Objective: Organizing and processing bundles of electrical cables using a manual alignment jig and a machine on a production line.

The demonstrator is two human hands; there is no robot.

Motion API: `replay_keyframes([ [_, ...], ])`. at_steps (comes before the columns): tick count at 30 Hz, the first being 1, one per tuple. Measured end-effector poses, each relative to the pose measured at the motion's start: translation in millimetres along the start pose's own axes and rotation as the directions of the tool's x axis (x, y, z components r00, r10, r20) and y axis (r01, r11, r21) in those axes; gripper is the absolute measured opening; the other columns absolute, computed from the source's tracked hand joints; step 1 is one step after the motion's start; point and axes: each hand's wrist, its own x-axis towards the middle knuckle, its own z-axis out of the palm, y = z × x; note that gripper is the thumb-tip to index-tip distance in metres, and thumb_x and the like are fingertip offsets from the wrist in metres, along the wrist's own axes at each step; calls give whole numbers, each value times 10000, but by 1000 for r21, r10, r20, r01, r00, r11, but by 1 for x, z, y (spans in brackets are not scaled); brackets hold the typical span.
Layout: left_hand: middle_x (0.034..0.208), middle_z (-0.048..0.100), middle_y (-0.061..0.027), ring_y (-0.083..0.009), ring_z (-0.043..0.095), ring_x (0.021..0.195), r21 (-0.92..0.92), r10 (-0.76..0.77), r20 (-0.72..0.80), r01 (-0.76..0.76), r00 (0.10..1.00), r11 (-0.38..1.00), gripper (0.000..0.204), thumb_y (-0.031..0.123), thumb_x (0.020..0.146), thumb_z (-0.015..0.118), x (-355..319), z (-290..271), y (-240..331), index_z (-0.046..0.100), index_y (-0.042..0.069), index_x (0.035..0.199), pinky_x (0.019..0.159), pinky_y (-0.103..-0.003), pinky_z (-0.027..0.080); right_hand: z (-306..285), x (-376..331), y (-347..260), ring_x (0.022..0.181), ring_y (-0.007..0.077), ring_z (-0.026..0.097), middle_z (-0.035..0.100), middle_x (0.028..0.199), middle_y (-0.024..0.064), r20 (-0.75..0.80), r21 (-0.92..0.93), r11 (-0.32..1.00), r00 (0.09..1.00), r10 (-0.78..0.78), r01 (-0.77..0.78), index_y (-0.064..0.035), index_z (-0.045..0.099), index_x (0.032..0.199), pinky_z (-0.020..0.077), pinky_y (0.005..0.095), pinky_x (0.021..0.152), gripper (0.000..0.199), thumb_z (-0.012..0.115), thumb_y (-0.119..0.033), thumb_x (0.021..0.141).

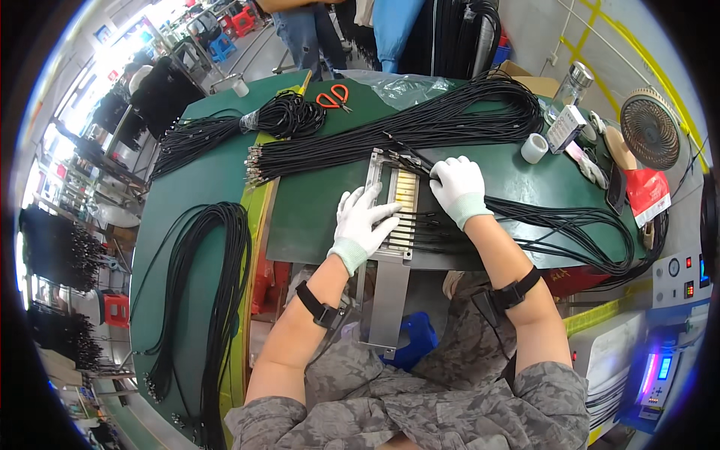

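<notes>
Across the middle of the green table (pixel 225 187) lies a metal comb fixture (pixel 401 210), its long axis running near to far, with black cables (pixel 525 217) entering its slots from the right. Nearer those cables, the right hand (pixel 457 187) rests fingers together on them at the fixture's far right edge. Left hand (pixel 364 221), fingers spread, presses flat on the fixture's left side.

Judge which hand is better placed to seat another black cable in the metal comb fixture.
Probably the right hand: it already rests on the black cables beside the metal comb fixture. The left hand lies flat on the fixture, away from them.
</notes>
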Motion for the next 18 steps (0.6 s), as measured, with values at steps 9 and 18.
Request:
replay_keyframes([
  [9, 1124, 630, -165, -281, 495, 1175, -718, -324, -37, 200, 946, 667, 261, 231, 898, 574, 2, 4, -22, 666, 30, 1037, 999, -376, 356, -23, -11, -3, 854, 259, 548, 602, 782, 19, -170, 282, 919, 957, -234, 275, -126, 620, 733, 421, 384, 740, 155, 742, -182, 656],
  [18, 1129, 624, -143, -287, 505, 1138, -340, 39, -245, -123, 969, 932, 141, 173, 865, 621, 2, -10, 0, 649, 35, 874, 987, -375, 375, -26, -16, -41, 801, 295, 582, 640, 786, 57, -102, 494, 810, 947, -306, 315, -112, 649, 819, 459, 402, 717, 204, 755, -181, 659],
])
